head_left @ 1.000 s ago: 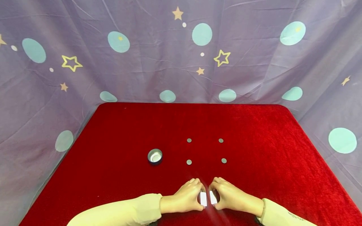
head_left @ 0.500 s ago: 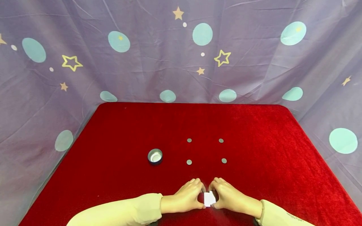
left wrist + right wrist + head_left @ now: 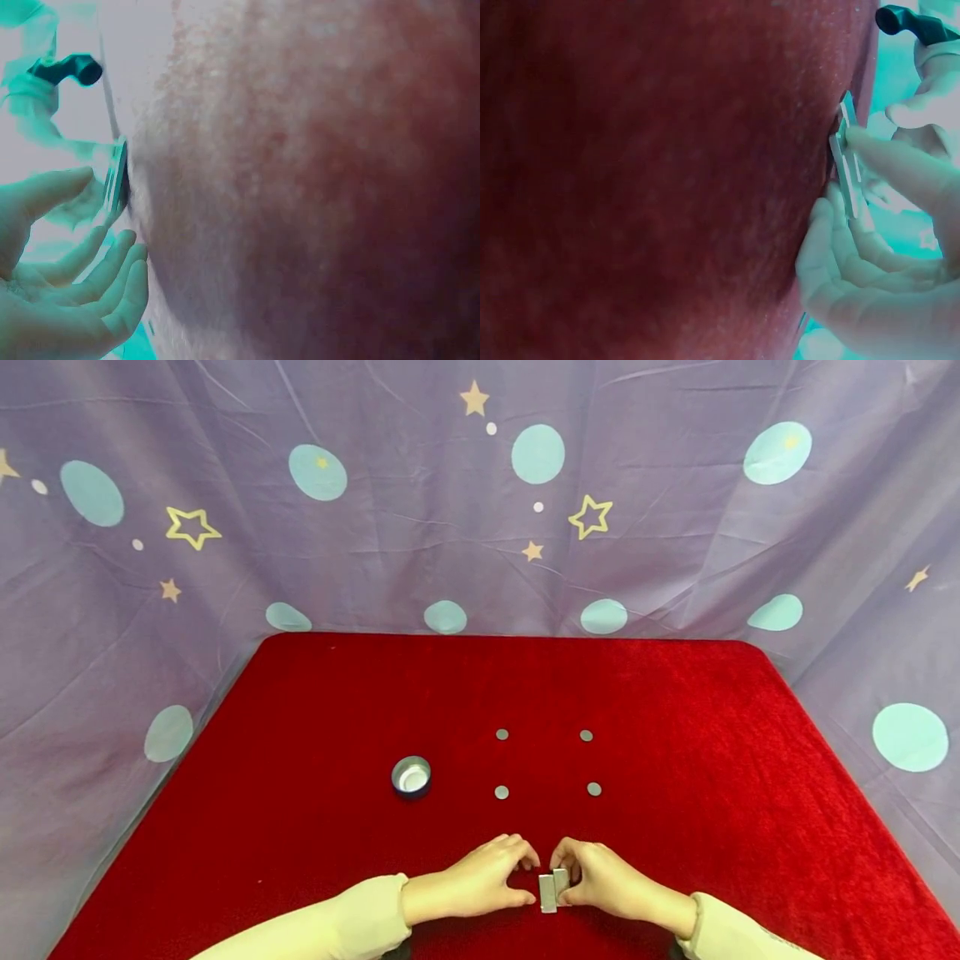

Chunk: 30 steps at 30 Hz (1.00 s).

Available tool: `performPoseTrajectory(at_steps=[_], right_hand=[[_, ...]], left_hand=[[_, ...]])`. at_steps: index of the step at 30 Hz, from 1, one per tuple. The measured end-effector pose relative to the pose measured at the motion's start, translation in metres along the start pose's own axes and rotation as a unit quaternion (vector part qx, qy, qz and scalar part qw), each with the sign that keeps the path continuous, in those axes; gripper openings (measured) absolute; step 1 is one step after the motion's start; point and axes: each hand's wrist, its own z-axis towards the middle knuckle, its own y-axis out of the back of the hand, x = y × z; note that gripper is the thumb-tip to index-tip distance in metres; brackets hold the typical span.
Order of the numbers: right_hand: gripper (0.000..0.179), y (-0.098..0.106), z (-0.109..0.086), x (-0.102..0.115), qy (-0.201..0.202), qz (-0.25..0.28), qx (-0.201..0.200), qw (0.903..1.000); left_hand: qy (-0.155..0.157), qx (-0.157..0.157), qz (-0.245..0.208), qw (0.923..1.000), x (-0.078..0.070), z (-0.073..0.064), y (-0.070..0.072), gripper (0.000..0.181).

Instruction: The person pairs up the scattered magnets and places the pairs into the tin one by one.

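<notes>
Tablecloth (image 3: pixel 375 693) red; curtain (image 3: pixel 420 543) mauve, teal-dotted, yellow-starred; plates (image 3: pixel 548 893) silvery-grey; discs (image 3: pixel 502 792) grey; sleeves (image 3: pixel 367 914) pale yellow.

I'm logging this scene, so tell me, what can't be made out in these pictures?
- Head view: any markings on the four discs; too small.
- Head view: the right metal plate's outer edge; partly hidden by the right hand.
- Head view: whether the bowl holds anything; too small.
- Head view: the sleeves' upper ends; cut off by the bottom edge.
- Left wrist view: the red cloth's weave; blurred.
</notes>
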Motion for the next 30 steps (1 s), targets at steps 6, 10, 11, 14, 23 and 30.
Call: performPoseTrajectory(at_steps=[6, 10, 11, 14, 23, 30], right_hand=[[0.016, 0.000, 0.000, -0.002, -0.012, 0.099, 0.008, 0.9950], [0.012, 0.001, 0.001, -0.003, -0.026, 0.153, 0.019, 0.9878], [0.013, 0.002, 0.001, -0.003, -0.031, 0.168, 0.024, 0.9849], [0.015, 0.003, 0.001, -0.002, -0.051, 0.225, 0.039, 0.9723], [0.022, 0.004, 0.002, 0.002, -0.112, 0.300, 0.038, 0.9464], [0.026, 0.003, 0.009, 0.003, -0.135, 0.310, 0.017, 0.9407]], left_hand=[[0.008, -0.034, -0.036, 0.9987, 0.009, -0.008, 0.008, 0.024], [0.015, -0.063, -0.055, 0.9964, 0.015, -0.015, 0.016, 0.022], [0.017, -0.070, -0.058, 0.9957, 0.017, -0.017, 0.018, 0.022], [0.021, -0.097, -0.061, 0.9932, 0.022, -0.022, 0.023, 0.022], [0.041, -0.167, -0.066, 0.9829, 0.039, -0.037, 0.035, 0.024], [0.032, -0.246, -0.044, 0.9677, 0.054, -0.046, 0.046, 0.022]])
